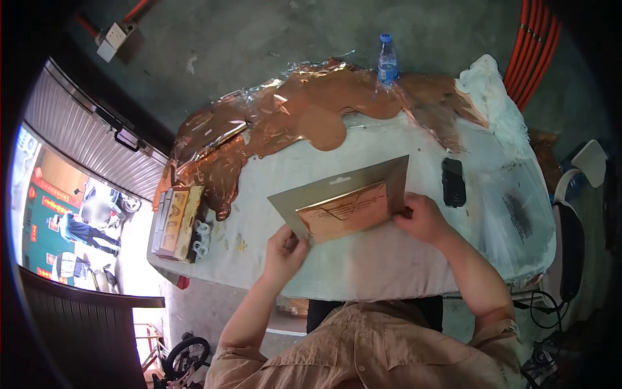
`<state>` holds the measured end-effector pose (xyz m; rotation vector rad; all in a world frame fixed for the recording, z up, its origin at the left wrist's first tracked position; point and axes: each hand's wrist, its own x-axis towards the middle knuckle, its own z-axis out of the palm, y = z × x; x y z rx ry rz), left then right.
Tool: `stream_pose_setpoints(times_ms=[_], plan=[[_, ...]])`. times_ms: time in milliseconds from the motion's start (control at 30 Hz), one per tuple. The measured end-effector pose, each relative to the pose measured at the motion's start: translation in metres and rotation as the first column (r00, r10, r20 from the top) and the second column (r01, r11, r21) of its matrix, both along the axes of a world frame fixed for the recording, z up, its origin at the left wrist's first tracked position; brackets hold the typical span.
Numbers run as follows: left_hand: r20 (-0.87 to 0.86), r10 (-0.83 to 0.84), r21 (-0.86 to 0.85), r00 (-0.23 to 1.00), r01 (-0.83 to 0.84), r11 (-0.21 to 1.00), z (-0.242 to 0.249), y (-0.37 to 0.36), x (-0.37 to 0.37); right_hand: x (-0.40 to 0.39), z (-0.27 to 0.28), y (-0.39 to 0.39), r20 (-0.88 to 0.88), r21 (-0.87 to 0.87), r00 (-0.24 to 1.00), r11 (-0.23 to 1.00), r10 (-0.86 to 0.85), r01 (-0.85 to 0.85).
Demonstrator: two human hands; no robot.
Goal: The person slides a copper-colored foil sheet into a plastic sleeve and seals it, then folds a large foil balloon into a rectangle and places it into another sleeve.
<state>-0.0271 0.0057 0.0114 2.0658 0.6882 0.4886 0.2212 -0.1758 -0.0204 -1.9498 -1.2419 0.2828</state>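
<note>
Between my two hands I hold up a flat grey card (278, 196) with a hang hole near its top edge. A shiny copper-coloured foil packet (346, 223) with small print lies against the card's face. My left hand (286, 251) pinches the lower left corner, its fingers curled. At the right edge, my right hand (421, 217) grips the card with the thumb in front. The card is tilted over the white-covered table (291, 168), and its back is hidden from me.
Crumpled copper foil sheets (285, 110) spread along the far side, near a water bottle (387, 61). A black phone (453, 183) and a clear plastic bag (505, 220) lie at right. Stacked packages (176, 223) stand at left. Outside the doorway is a person (87, 232).
</note>
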Motion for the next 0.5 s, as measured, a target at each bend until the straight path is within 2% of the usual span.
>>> stream_pose_setpoints(times_ms=[67,100,133,167,200,233,267,300,333,400,467,500], plan=[[0.221,0.034,-0.206,0.975,0.013,0.978,-0.009,-0.005,0.001,0.000,0.008,-0.001,-0.053,-0.050,0.998,0.998,0.040,-0.042],[0.236,0.017,-0.313,0.972,0.060,0.948,-0.014,-0.002,-0.001,0.001,0.011,-0.002,-0.056,-0.042,0.997,0.998,0.046,-0.048],[0.233,0.023,-0.306,0.972,0.051,0.951,-0.017,0.002,-0.003,0.002,0.014,-0.002,-0.333,0.021,0.937,0.994,0.108,-0.108],[0.333,0.048,-0.480,0.942,0.125,0.868,-0.020,0.005,-0.005,0.003,0.016,-0.002,-0.577,0.095,0.797,0.984,0.178,-0.150],[0.426,0.095,-0.624,0.900,0.217,0.751,-0.017,0.007,-0.006,0.003,0.018,-0.001,-0.574,0.101,0.797,0.982,0.191,-0.162],[0.431,0.106,-0.620,0.896,0.209,0.756,-0.014,0.007,-0.007,0.003,0.020,-0.002,-0.676,0.133,0.705,0.977,0.214,-0.169],[0.480,0.145,-0.690,0.865,0.270,0.672,-0.010,0.006,-0.008,0.001,0.022,-0.002,-0.765,0.160,0.600,0.972,0.234,-0.175],[0.523,0.189,-0.743,0.831,0.336,0.579,-0.006,0.003,-0.010,-0.002,0.024,-0.002,-0.761,0.158,0.601,0.969,0.243,-0.191],[0.526,0.202,-0.743,0.826,0.331,0.582,-0.005,-0.004,-0.012,-0.008,0.026,-0.003,-0.776,0.174,0.567,0.958,0.277,-0.229],[0.423,0.296,-0.797,0.856,0.197,0.570,-0.007,-0.021,-0.014,-0.008,0.027,-0.005,-0.792,0.182,0.525,0.941,0.312,-0.284],[0.436,0.373,-0.816,0.819,0.185,0.548,-0.013,-0.022,-0.034,0.000,0.025,-0.010,-0.721,0.110,0.527,0.825,0.450,-0.554],[0.452,0.427,-0.826,0.783,0.187,0.532,-0.014,-0.019,-0.048,-0.004,0.027,-0.010,-0.731,0.102,0.511,0.813,0.452,-0.573]])
